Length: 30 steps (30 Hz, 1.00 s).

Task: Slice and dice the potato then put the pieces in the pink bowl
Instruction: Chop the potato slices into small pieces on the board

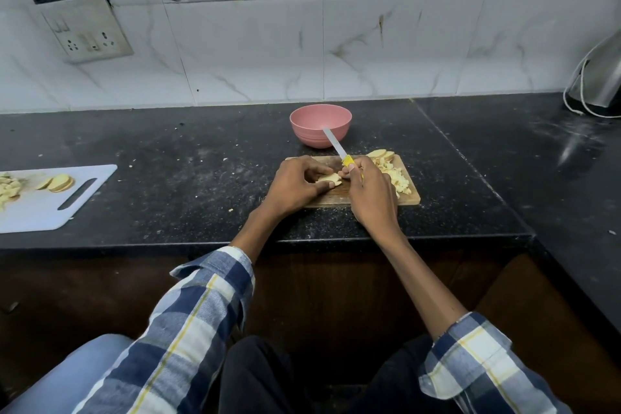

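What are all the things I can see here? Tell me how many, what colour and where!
pink bowl: one, pink, on the counter behind the wooden board.
wooden cutting board: one, brown, on the counter under both hands.
knife: one, yellow handle, blade pointing toward the bowl.
potato slices: a few, pale yellow, between the hands.
diced potato: a pile, pale yellow, right side of the wooden board.
white cutting board: one, white, far left, with potato pieces on it.
counter: one, black.
wall socket: one, white, on the tiled wall.
left hand: holds the slices.
right hand: grips the knife.
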{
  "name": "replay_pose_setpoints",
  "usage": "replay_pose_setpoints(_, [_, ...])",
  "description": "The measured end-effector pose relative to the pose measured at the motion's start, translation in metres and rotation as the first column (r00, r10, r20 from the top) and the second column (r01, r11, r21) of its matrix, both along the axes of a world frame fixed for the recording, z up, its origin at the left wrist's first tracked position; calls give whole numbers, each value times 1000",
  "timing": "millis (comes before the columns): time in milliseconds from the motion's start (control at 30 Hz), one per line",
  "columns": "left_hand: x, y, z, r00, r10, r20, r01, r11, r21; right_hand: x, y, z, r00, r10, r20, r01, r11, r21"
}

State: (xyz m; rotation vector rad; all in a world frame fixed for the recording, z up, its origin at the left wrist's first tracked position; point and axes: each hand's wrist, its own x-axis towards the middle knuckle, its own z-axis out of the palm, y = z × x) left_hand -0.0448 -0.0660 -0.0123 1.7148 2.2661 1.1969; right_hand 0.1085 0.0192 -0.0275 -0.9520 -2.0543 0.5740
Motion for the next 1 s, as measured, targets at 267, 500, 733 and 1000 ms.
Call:
replay_pose_setpoints(267, [3, 0, 0, 999, 16, 36, -16, 1000, -6, 3, -2, 1, 998, 28, -59, -30, 999, -40])
replay_pose_setpoints(500, [4, -1, -1, 999, 25, 28, -25, 1000, 1, 5, -5, 3, 994, 40, -100, -45, 998, -45])
replay_pose_setpoints(733, [0, -6, -5, 993, 34, 115, -39, 999, 38, 6, -12, 3, 996, -11, -90, 8, 999, -32])
replay_pose_setpoints(1000, [1, -6, -7, 991, 69, 111, -75, 996, 56, 10, -18, 11, 995, 13, -101, -15, 1000, -18])
